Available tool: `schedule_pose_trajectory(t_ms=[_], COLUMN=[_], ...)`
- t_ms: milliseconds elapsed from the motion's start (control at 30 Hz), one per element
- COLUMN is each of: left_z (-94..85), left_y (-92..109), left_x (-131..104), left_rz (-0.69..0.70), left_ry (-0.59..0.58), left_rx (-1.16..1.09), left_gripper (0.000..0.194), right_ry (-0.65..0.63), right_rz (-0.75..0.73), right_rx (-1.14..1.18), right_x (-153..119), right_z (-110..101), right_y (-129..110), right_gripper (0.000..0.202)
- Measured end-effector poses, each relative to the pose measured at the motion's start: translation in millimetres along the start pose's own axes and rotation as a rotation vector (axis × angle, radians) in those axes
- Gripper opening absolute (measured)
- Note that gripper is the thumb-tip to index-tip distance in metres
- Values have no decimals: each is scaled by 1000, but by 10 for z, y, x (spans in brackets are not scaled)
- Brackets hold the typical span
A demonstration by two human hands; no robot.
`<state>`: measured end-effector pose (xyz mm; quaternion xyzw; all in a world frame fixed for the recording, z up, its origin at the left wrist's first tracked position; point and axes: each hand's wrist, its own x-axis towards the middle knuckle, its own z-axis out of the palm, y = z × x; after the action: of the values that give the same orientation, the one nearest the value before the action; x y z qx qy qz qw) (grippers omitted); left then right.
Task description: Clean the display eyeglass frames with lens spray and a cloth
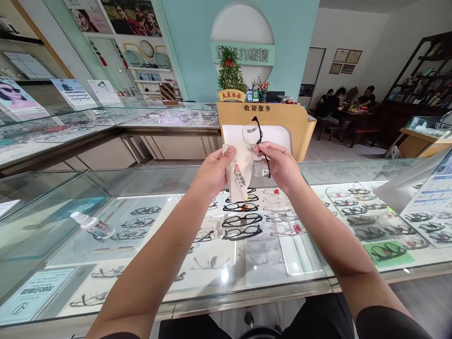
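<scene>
My left hand (213, 173) is closed on a cream cleaning cloth (239, 181) with red and black print, its thumb on top and the cloth hanging down. My right hand (280, 165) pinches a pair of glasses (260, 129) near the middle of the frame. The glasses stand on end, one lens above the fingers and one below, with dark temples. Small print shows on the clear lenses. The cloth's right edge is close beside the glasses; I cannot tell whether they touch. Both hands are raised above the glass display case.
Below my hands, a glass display case (197, 294) holds rows of glasses (242, 231). A white spray bottle (92, 225) is at the left, and a sign (432, 188) stands at the right. Beyond are a wooden counter (303, 122) and several people seated at a table.
</scene>
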<state>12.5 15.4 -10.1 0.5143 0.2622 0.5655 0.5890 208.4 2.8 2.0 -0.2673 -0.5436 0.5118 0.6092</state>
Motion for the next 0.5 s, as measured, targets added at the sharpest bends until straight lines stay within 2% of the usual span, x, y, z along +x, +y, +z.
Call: schedule_pose_trajectory(t_ms=[133,367,500], left_z=[71,186,207], left_y=[-28,-85,-72], left_x=[-68,-134,-160], left_rz=[-90,-148,-163], left_ry=[-67,-178,-190], left_rx=[50,0,-15], left_gripper=[62,60,55], right_ry=[25,11,-13], right_rz=[12,59,74], right_rx=[39,140,211], right_x=[0,-3,0], right_z=[14,59,86], right_y=[26,77,123], right_gripper=[24,33,33])
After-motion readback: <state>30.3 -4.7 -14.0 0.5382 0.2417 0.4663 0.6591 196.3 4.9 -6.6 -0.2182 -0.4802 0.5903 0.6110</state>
